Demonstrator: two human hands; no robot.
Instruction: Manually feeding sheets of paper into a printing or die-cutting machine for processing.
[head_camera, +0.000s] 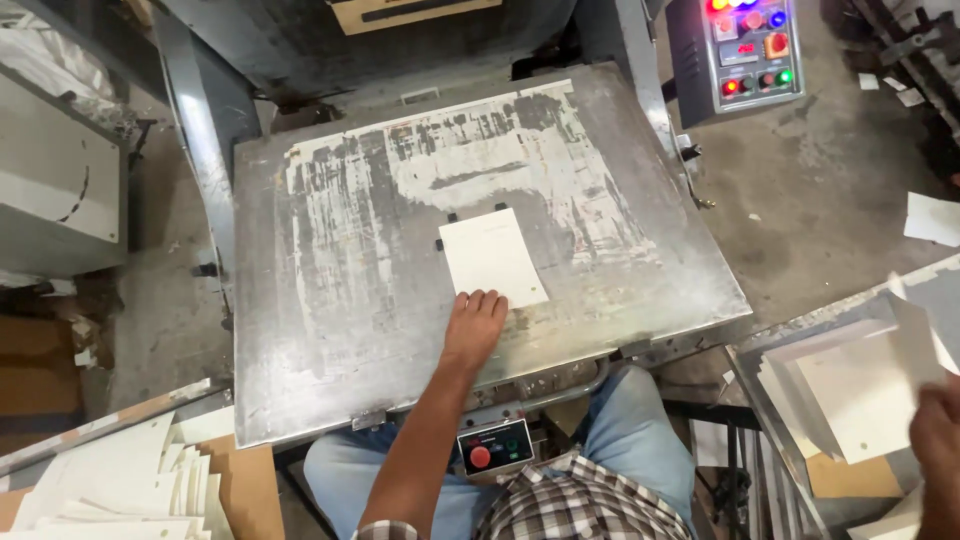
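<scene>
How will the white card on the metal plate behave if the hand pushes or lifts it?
The white card lies flat and thin on the worn metal plate, so it probably slides easily under the left hand. It looks light, and would likely bend a little when lifted by one edge. It holds a flat shape, so it seems stiffer than plain paper.

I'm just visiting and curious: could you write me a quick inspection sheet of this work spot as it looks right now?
Surface: worn metal plate, tilted, streaked with white residue.
Job's things: white card lying flat on the plate; card stack at right.
Clutter: loose cut sheets lower left; paper scraps on the floor.
Hands: left hand fingertips at the card's lower edge; right hand holds a card at the stack.
Cables: nothing seen.
Surroundings: control panel with lit buttons; red button box below the plate; concrete floor.
</scene>
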